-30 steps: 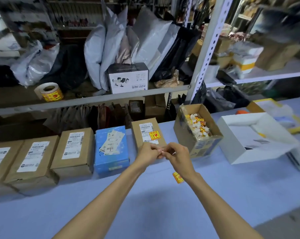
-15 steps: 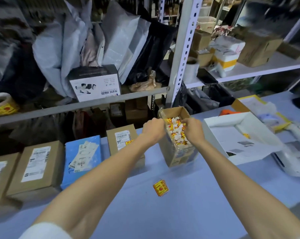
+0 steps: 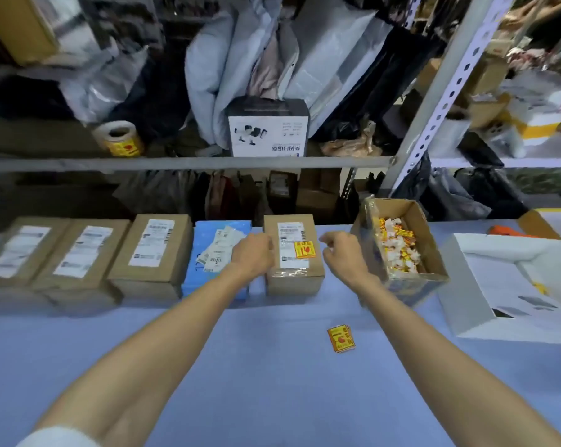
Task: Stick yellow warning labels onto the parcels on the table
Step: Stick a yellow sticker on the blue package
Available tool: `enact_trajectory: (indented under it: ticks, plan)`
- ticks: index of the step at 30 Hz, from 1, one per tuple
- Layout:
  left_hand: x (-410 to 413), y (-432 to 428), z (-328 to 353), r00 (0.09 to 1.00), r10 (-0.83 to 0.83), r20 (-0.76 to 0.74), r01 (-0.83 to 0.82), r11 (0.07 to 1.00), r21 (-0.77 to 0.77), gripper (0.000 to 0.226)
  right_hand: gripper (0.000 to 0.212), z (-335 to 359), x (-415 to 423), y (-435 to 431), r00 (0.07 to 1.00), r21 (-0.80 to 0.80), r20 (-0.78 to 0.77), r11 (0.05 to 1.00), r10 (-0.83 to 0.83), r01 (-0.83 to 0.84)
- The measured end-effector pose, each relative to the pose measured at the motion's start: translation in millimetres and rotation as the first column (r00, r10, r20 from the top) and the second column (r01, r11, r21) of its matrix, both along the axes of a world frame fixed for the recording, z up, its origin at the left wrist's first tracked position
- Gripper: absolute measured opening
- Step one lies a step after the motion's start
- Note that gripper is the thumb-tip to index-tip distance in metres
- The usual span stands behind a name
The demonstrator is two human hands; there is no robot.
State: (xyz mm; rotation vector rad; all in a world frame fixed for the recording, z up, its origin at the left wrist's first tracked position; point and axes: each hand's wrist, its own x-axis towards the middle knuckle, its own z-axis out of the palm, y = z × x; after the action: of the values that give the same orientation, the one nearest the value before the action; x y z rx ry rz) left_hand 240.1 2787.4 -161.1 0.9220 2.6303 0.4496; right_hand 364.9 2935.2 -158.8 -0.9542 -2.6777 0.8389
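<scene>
- Left hand [image 3: 251,254] is up against the left edge of the brown parcel [image 3: 293,275], knuckles toward the camera and fingers bent. Can't tell if it's actually gripping or just touching.
- Right hand [image 3: 340,258] hovers just right of that parcel with its fingers loosely curled, and I can't see anything in it.
- That parcel already has a yellow warning label [image 3: 305,250] stuck on top, overlapping the white shipping label's right side.
- A small stack of labels [image 3: 341,338] lies on the blue table [image 3: 272,382], nearer than the hands.
- Left of the hands there's a blue parcel [image 3: 219,250], then three more brown parcels [image 3: 153,250] in a row.
- On the right, an open cardboard box [image 3: 430,253] is full of yellow-white paper scraps.
- A label roll [image 3: 119,138] sits on the far shelf.
</scene>
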Motion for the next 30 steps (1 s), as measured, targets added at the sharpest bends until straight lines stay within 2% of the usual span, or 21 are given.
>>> enact_trajectory:
  ticks: [3,8,13,17,19,23,25,27,30]
  plan:
    - [-23,-49,-8,0.996,0.088,0.013,-0.088,0.996,-0.034,0.034,0.034,-7,-36,-41,0.996,-0.062,0.02,0.994,0.092,-0.091]
    - [-51,-106,-26,0.981,0.148,0.123,-0.14,0.988,-0.072,0.043,0.028,-19,-80,-97,0.992,-0.154,0.067,0.983,0.109,-0.097]
    - [-75,-126,-44,0.963,0.177,0.202,-0.155,0.981,-0.118,0.044,0.04,-52,-107,-122,0.983,-0.236,0.155,0.97,0.1,-0.061]
    - [-78,-124,-59,0.938,0.169,0.303,-0.118,0.977,-0.179,0.069,0.043,-66,-120,-130,0.967,-0.355,0.246,0.935,0.072,0.021]
    - [-80,-120,-65,0.917,0.198,0.346,-0.131,0.97,-0.207,0.076,0.047,-67,-124,-130,0.958,-0.336,0.278,0.941,0.067,0.032]
    - [-76,-119,-71,0.915,0.226,0.335,-0.134,0.952,-0.276,0.094,0.059,-70,-118,-134,0.917,-0.223,0.377,0.974,0.128,-0.044]
    - [-65,-123,-76,0.919,0.226,0.324,-0.127,0.946,-0.298,0.104,0.066,-73,-109,-138,0.895,-0.218,0.417,0.973,0.157,-0.069]
    - [-53,-132,-80,0.919,0.232,0.319,-0.142,0.949,-0.281,0.111,0.071,-75,-96,-142,0.907,-0.294,0.386,0.954,0.169,-0.053]
    - [-40,-149,-81,0.908,0.212,0.363,-0.13,0.963,-0.238,0.108,0.065,-76,-70,-149,0.96,-0.404,0.252,0.915,0.123,-0.012]
